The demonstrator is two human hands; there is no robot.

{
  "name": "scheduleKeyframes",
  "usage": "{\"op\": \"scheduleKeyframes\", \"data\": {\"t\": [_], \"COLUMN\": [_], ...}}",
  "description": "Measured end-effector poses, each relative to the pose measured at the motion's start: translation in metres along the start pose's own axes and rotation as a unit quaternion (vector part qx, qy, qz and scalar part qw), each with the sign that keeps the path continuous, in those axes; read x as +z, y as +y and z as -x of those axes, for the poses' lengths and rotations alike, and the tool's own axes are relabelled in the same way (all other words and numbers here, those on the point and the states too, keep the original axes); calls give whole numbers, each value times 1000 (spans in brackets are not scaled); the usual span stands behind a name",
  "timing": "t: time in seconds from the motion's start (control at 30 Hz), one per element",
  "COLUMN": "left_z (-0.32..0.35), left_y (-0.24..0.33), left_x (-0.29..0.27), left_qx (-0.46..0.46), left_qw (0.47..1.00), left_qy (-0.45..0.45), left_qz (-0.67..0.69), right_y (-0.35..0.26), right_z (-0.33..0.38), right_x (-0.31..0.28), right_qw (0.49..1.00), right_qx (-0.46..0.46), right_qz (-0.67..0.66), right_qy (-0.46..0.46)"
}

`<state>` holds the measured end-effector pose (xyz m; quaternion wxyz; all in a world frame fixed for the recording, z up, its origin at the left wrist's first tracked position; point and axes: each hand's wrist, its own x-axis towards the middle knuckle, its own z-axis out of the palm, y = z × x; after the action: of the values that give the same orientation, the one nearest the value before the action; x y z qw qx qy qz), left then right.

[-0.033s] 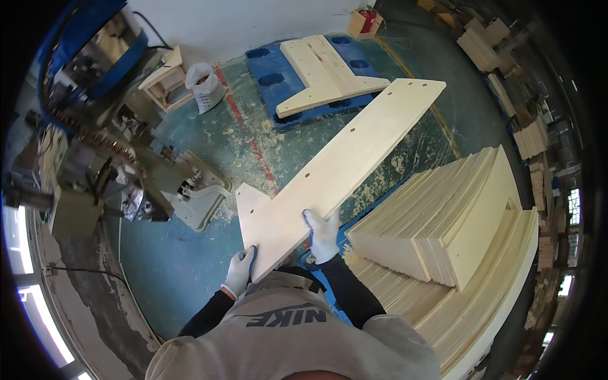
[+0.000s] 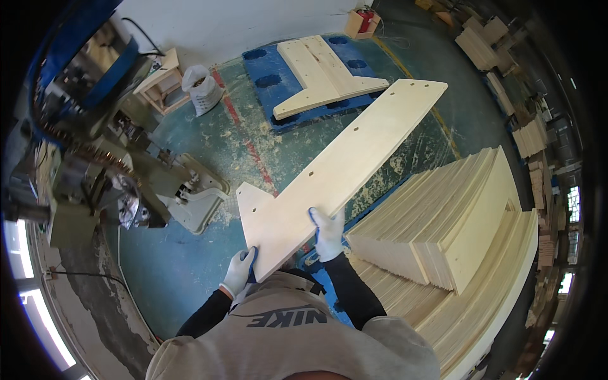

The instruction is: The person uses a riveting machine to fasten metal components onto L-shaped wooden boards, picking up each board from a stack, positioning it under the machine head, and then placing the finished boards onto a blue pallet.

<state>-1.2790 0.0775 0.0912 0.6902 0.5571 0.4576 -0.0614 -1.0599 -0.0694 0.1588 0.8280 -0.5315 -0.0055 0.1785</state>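
A long pale wooden board [image 2: 345, 158] with a pointed side piece and several small holes slants up to the right in front of me. My left hand [image 2: 240, 271], in a white glove with blue on its gripping side, closes on the board's near lower corner. Farther along the right-hand edge, my right hand [image 2: 328, 235], gloved alike, grips the board with its thumb on top; the other fingers are mostly hidden underneath. The board is held above the floor, and its far end reaches past the blue pallet's near right corner in view.
Similar boards [image 2: 320, 69] lie on a blue pallet [image 2: 256, 65] ahead. Tightly packed boards [image 2: 437, 215] stand at my right. A greenish-grey machine [image 2: 152, 183] is on the left, near a white sack [image 2: 204, 92] and a wooden stool [image 2: 161, 82]. A fire extinguisher [image 2: 365, 20] stands by the wall.
The view has shifted slightly, so the machine and sack appear a little farther left. The board and my right hand have moved very slightly right; both hands keep their grip.
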Motion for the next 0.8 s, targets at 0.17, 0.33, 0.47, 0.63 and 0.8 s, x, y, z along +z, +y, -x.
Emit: {"op": "scheduleKeyframes", "data": {"t": [0.17, 0.33, 0.47, 0.63, 0.8], "left_z": [-103, -239, -326, -386, -455], "left_y": [117, 266, 400, 533, 585], "left_x": [34, 129, 227, 333, 402], "left_qx": [99, 360, 507, 405, 376], "left_qw": [960, 910, 836, 871, 904], "left_qy": [-18, -19, -59, -273, -165], "left_qz": [-260, -205, -200, -48, 120], "right_y": [-44, -105, -180, -258, -286], "right_z": [-114, -234, -315, -427, -582], "right_x": [-34, -53, -62, -84, -108], "right_qw": [999, 997, 995, 985, 976], "right_qx": [-22, -56, -86, -116, -119], "right_qz": [-7, 33, 47, 79, 79], "right_qy": [39, 29, -10, -100, -167]}}
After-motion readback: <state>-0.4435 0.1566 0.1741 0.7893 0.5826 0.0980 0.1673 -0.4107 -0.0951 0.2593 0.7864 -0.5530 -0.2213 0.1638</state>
